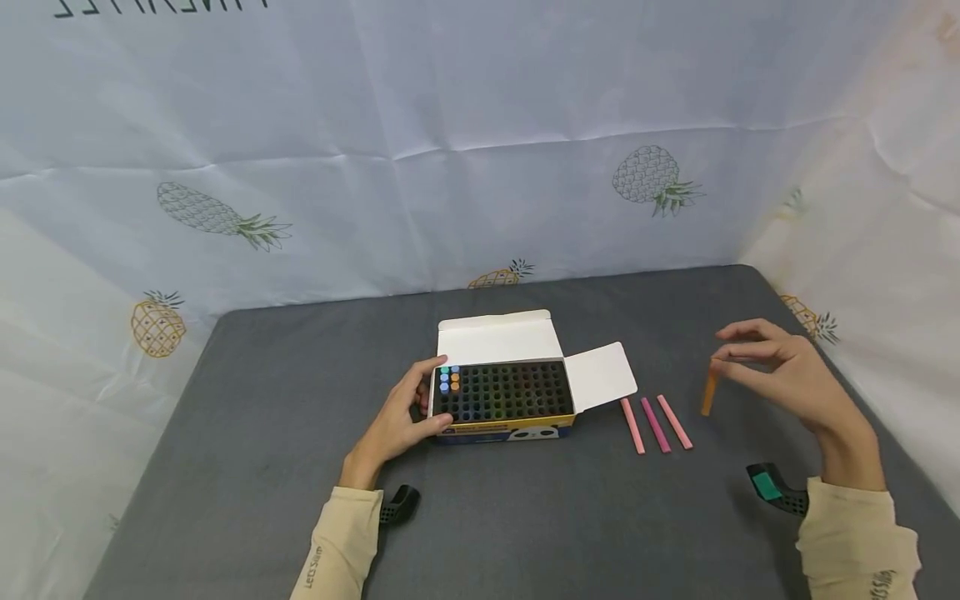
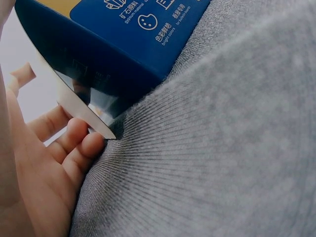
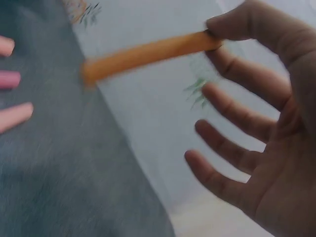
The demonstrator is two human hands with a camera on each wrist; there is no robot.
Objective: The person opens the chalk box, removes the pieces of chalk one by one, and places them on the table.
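An open blue chalk box (image 1: pixel 501 392) with a black hole grid stands mid-table; a few coloured chalk sticks (image 1: pixel 449 377) fill its far left corner. My left hand (image 1: pixel 401 417) grips the box's left end, thumb at the front, fingers behind; the left wrist view shows the box's blue side (image 2: pixel 123 34) against those fingers (image 2: pixel 74 143). My right hand (image 1: pixel 776 371) pinches the top of an orange chalk stick (image 1: pixel 708 393), which hangs almost upright above the cloth; the orange chalk stick (image 3: pixel 143 53) shows in the right wrist view, the other fingers spread. Three pink chalk sticks (image 1: pixel 655 423) lie right of the box.
The table carries a grey cloth (image 1: pixel 262 433). A white pineapple-print sheet (image 1: pixel 480 150) walls in the back and both sides. Wrist camera mounts (image 1: pixel 776 490) sit by both sleeves. The box's white flaps (image 1: pixel 600 377) fold out to the back and right.
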